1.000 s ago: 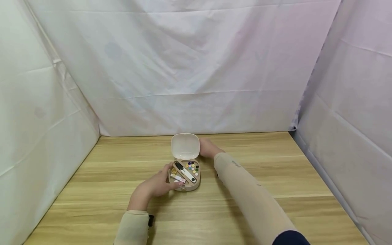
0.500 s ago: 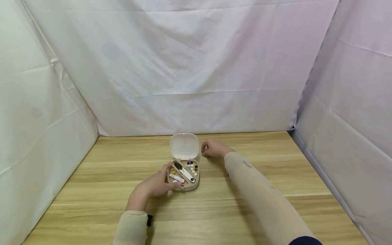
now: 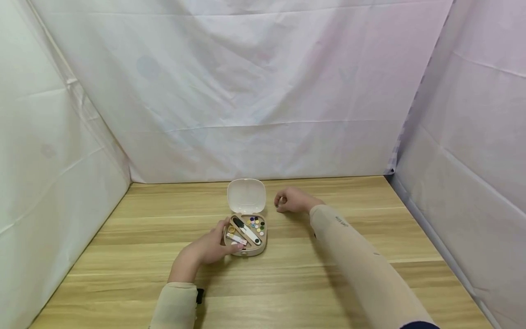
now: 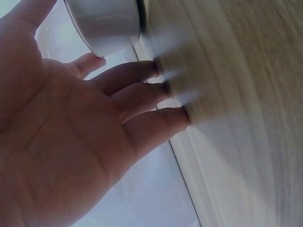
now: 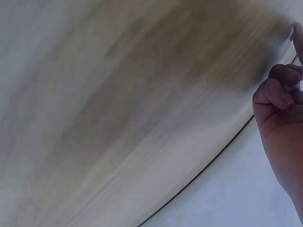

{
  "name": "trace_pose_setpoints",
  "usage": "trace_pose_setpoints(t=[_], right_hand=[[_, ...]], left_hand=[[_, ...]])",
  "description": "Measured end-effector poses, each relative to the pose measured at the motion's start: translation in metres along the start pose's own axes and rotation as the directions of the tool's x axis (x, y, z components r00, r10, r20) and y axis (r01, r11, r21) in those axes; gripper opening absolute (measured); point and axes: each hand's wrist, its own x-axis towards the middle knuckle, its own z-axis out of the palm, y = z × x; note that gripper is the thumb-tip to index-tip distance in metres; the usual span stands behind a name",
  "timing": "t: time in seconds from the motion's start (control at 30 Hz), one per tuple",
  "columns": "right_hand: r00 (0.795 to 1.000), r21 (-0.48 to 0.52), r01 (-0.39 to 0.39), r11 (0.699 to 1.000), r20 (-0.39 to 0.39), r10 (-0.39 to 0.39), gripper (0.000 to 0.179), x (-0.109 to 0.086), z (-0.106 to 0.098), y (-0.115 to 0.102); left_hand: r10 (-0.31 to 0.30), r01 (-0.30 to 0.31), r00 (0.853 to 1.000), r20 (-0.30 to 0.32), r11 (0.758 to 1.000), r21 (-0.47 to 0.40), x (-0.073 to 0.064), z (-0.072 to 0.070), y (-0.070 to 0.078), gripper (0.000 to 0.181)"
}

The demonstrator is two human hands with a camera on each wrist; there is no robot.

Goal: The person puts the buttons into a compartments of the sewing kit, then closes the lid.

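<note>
An open sewing box [image 3: 264, 244] stands on the table, its white lid [image 3: 246, 195] tipped up behind it. Inside lie white-handled thread snips [image 3: 250, 234], several coloured buttons [image 3: 257, 224], a rolled tape measure [image 3: 236, 238] and a yellow ring [image 3: 232, 229]. My left hand [image 3: 207, 248] holds the box's left side between thumb and index finger; its other fingertips [image 4: 177, 118] rest on the tabletop. Right of the lid, my right hand [image 3: 297, 200] has thumb and index finger brought together close over the table, with a small dark thing [image 5: 292, 36] at the fingertips, its kind too small to make out.
The wooden table [image 3: 349, 256] stretches around the box on all sides. White cloth hangs [image 3: 246, 91] behind the table's back edge and along both sides.
My right hand has moved away from the lid's right edge toward the right, and its pinched fingertips have come into sight. The left hand stays on the box.
</note>
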Motion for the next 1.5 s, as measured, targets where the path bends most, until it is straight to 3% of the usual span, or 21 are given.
trace_pose_setpoints(t=[0.3,0.47,1.0,1.27,1.5], right_hand=[[0.999,0.061,-0.012,0.998,-0.049,0.015,0.008,-0.003,0.004,0.004],[0.997,0.018,0.017,1.000,-0.078,-0.015,0.006,-0.004,0.004,0.006],[0.995,-0.140,0.072,0.988,-0.062,-0.081,0.012,-0.006,0.011,0.009],[0.987,0.062,0.011,0.998,-0.161,-0.001,0.005,-0.012,0.014,0.012],[0.965,0.095,0.102,0.990,-0.252,-0.075,0.006,-0.015,0.009,-0.006]], left_hand=[[0.009,-0.009,1.000,0.000,1.000,0.001,0.002,0.002,0.002,0.111],[0.010,-0.010,1.000,-0.017,1.000,0.004,0.002,0.002,0.003,0.112],[-0.011,0.012,1.000,-0.024,1.000,0.015,0.000,0.003,0.003,0.112],[-0.009,0.009,1.000,-0.016,1.000,0.013,-0.001,0.004,0.002,0.112],[-0.005,0.005,1.000,-0.018,1.000,-0.002,0.001,0.003,0.000,0.111]])
